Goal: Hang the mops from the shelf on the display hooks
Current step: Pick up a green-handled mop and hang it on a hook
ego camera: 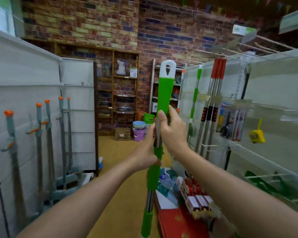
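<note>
I hold a green mop handle (164, 93) upright in the middle of the aisle; it has a white cap with a hanging hole at the top and steel sections lower down. My right hand (172, 131) grips the shaft just below the long green grip. My left hand (147, 152) grips it a little lower, by a green collar. The mop head is out of view below. On the right display, another green mop (194, 98) and three red-topped mops (215, 93) hang side by side.
Several grey mops with orange tips (40, 134) stand against the white shelving on the left. A red table with boxed goods (194, 200) sits low on the right. Plastic buckets (138, 130) and wooden shelves stand at the aisle's far end by the brick wall.
</note>
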The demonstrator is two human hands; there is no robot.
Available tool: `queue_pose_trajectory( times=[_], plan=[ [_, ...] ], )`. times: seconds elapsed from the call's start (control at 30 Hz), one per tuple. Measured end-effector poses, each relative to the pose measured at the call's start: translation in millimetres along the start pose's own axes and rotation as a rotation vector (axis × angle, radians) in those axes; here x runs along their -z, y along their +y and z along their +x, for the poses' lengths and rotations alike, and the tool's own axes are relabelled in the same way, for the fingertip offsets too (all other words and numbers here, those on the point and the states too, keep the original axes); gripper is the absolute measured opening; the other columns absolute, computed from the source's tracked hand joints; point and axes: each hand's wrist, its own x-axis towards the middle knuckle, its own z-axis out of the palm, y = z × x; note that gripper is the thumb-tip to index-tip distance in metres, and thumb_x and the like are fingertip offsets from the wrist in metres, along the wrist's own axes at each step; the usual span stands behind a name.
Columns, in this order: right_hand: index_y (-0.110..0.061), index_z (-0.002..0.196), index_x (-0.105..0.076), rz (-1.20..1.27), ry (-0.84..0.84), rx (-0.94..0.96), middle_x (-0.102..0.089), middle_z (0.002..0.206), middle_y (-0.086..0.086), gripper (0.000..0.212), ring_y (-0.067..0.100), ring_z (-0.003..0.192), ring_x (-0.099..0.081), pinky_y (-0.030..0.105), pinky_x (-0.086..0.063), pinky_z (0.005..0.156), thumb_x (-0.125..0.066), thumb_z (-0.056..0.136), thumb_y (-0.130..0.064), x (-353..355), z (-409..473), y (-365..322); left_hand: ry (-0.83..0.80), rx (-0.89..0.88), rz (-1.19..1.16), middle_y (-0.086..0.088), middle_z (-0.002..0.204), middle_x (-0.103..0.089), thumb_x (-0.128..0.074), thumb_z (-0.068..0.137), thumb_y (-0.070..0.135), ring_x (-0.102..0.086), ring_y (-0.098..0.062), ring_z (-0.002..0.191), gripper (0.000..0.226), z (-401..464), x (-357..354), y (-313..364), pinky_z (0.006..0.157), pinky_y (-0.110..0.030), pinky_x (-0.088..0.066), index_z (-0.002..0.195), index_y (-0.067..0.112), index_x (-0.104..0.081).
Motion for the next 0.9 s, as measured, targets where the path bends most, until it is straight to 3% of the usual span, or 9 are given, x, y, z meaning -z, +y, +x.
queue_pose_trajectory(
  times=[0.07,0.23,0.37,0.5,0.6,0.73,0.9],
  plan=[
    [-0.019,0.107,-0.054,-0.037,-0.007,-0.001,-0.056,0.078,-0.010,0.018,-0.010,0.069,-0.054,0.007,-0.041,0.055,-0.044,0.098,-0.030,-13.5,32.8,29.6,-0.026,0.000,-0.011,-0.001,0.118,-0.049,-0.075,0.068,-0.007,-0.062,-0.018,0.094,0.124,41.4,5.4,-20.3,0.070,-0.044,-0.059,0.141,0.047,0.010],
    [-0.015,0.097,-0.053,-0.095,0.020,0.002,-0.052,0.073,-0.010,0.016,-0.001,0.062,-0.051,0.009,-0.038,0.053,-0.044,0.098,-0.028,-41.9,104.5,97.3,-0.061,0.003,0.002,0.005,0.112,-0.046,-0.076,0.068,-0.005,-0.058,-0.011,0.092,0.125,135.3,13.3,-63.8,0.064,-0.022,-0.056,0.143,0.041,0.013],
    [-0.011,0.108,-0.056,-0.119,0.039,-0.006,-0.055,0.075,-0.009,0.024,-0.003,0.063,-0.053,0.011,-0.039,0.054,-0.045,0.098,-0.029,-68.1,152.3,159.3,-0.081,0.018,-0.009,-0.007,0.119,-0.057,-0.077,0.068,-0.001,-0.062,-0.021,0.098,0.123,207.5,13.6,-113.8,0.074,-0.034,-0.057,0.141,0.045,0.010],
    [-0.016,0.093,-0.052,-0.159,0.075,0.000,-0.049,0.065,-0.013,0.012,-0.010,0.058,-0.050,0.009,-0.035,0.050,-0.046,0.099,-0.025,-96.7,188.2,216.9,-0.124,0.005,-0.002,-0.009,0.111,-0.062,-0.082,0.065,0.006,-0.064,-0.026,0.096,0.125,270.8,12.4,-167.0,0.081,-0.048,-0.056,0.139,0.047,0.010],
    [-0.015,0.088,-0.052,-0.236,0.106,-0.003,-0.049,0.064,-0.011,0.014,-0.007,0.057,-0.049,0.014,-0.034,0.049,-0.047,0.098,-0.024,-121.5,221.3,266.3,-0.186,-0.030,-0.057,-0.008,0.114,-0.060,-0.084,0.064,0.007,-0.064,-0.025,0.096,0.126,328.9,12.7,-210.9,0.081,-0.048,-0.056,0.139,0.047,0.009],
    [-0.007,0.105,-0.059,-0.321,0.151,-0.018,-0.055,0.075,-0.007,0.020,-0.002,0.059,-0.051,0.014,-0.035,0.052,-0.048,0.098,-0.022,-141.9,279.4,323.6,-0.251,-0.099,-0.086,-0.007,0.119,-0.057,-0.083,0.064,0.008,-0.062,-0.024,0.097,0.125,413.3,13.6,-251.1,0.078,-0.045,-0.057,0.139,0.048,0.009],
    [-0.018,0.094,-0.052,-0.375,0.234,-0.094,-0.050,0.066,-0.012,0.011,-0.001,0.057,-0.050,0.015,-0.037,0.050,-0.045,0.098,-0.025,-158.4,343.1,388.3,-0.308,-0.188,-0.114,-0.006,0.123,-0.060,-0.083,0.067,0.015,-0.066,-0.011,0.086,0.124,509.4,7.4,-292.1,0.078,-0.033,-0.058,0.141,0.047,0.011]
  ],
)
